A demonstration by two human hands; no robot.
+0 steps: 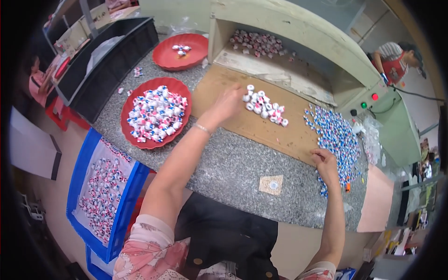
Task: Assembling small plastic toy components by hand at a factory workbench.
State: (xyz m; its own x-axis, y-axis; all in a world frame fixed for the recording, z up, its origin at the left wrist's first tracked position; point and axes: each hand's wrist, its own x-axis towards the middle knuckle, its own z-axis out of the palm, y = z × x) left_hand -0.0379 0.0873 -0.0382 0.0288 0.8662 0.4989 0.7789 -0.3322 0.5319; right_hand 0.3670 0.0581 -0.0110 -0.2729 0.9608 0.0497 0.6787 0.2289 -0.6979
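My left hand (pixel 228 103) is over the brown cardboard sheet (pixel 217 84), its fingers bunched together beside a cluster of small white round pieces with pink and dark marks (pixel 263 106). Whatever those fingers may hold is hidden. At the right end of the cardboard, my right hand (pixel 325 163) has its thumb and fingers pinched together. It is at the near left edge of a spread pile of tiny blue, white and pink parts (pixel 339 140). Anything in that pinch is too small to make out.
A red bowl (pixel 156 144) heaped with assembled pieces stands left; another red bowl (pixel 161 51) lies behind. A pale green open-fronted machine (pixel 298 28) holds more pieces. A blue crate (pixel 77 186) of pieces sits lower left. A black bin (pixel 116 60) stands far left. People work on both sides.
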